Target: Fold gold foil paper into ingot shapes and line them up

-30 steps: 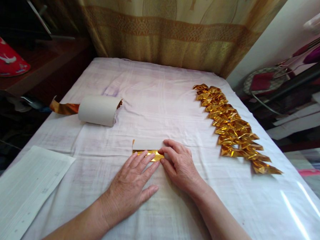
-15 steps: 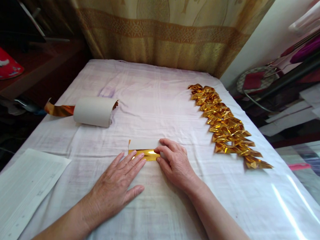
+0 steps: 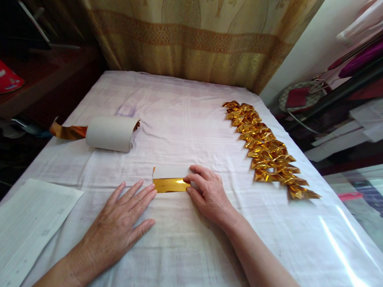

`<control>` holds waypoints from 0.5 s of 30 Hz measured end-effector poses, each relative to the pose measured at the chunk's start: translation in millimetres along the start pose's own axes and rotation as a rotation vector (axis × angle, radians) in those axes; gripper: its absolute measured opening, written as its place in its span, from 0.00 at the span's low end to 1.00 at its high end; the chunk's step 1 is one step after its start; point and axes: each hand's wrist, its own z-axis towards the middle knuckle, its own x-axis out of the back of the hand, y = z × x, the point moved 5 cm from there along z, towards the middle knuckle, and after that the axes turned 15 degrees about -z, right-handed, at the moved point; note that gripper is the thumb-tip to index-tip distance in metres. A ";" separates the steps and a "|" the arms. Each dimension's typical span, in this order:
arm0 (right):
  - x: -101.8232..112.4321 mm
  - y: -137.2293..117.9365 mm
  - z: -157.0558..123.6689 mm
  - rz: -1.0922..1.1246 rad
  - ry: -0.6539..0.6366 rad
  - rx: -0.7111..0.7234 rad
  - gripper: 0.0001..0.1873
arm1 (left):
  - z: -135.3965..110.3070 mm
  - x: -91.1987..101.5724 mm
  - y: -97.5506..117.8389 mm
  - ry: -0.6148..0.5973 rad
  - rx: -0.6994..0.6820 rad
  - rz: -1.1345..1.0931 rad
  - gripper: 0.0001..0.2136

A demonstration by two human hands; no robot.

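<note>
A small sheet of gold foil paper, white on its back, lies folded on the white cloth in front of me, its lower edge turned up to show a gold strip. My right hand presses its fingertips on the right end of that strip, fingers bent and close together. My left hand lies flat on the cloth with fingers spread, its fingertips just left of the strip's left end and holding nothing.
A roll of gold foil paper with a loose gold tail lies at the left. A row of several folded gold pieces runs along the right side. A printed white sheet lies at the near left. A curtain hangs behind.
My left hand has slid leftward along the gold strip and come off its left end. My right hand has stayed on the right end. The view shifted slightly.
</note>
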 end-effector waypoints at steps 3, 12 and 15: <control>-0.1 1.7 -0.6 -0.008 0.020 0.016 0.12 | 1.6 3.1 -1.1 0.021 0.002 -0.022 0.25; 5.0 -39.1 -11.7 -0.194 0.154 0.140 0.20 | 5.3 1.1 3.2 0.091 -0.019 -0.025 0.21; -10.0 -64.7 -15.4 -0.198 -0.058 0.244 0.26 | 5.9 0.0 3.6 0.097 -0.007 -0.015 0.21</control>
